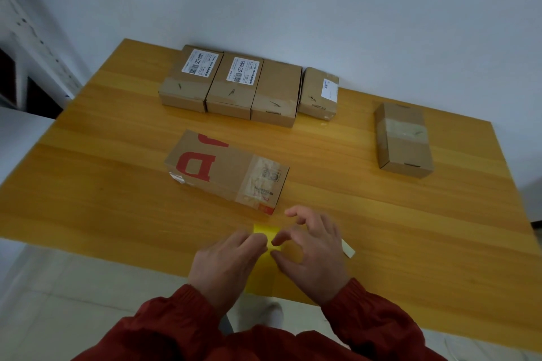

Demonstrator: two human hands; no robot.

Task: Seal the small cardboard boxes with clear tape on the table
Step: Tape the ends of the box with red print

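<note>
Red-printed cardboard box [225,170] lies near the middle of the table [102,184], with tape across its right end. At the near edge, the left hand [231,261] and right hand [311,255] are close together, both pinching a yellow strip [262,233]. A row of four boxes [231,88] lines the far edge. A lone box [403,138] sits near the right edge.

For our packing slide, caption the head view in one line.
The left hand and right hand hold a yellow tape strip near a red-printed brown cardboard box on an orange wooden table.
</note>
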